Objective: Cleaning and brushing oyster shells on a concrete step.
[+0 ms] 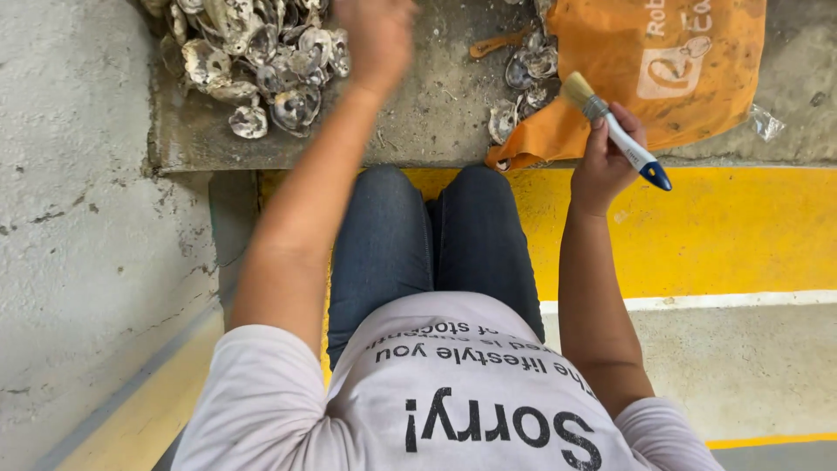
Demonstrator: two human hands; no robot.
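Even, soft daylight, no glare, faint shadows under the ledge. Left hand [377,35] motion-blurred; everything else sharp. Slight wide-angle stretch at edges.

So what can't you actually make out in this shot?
- Left hand: motion-blurred and cut by the top edge, head view; any hold is unclear.
- Shell pile: top cut off by the frame.
- Shells by the orange bag: partly covered by it.
- Right hand hides the paintbrush handle's middle.
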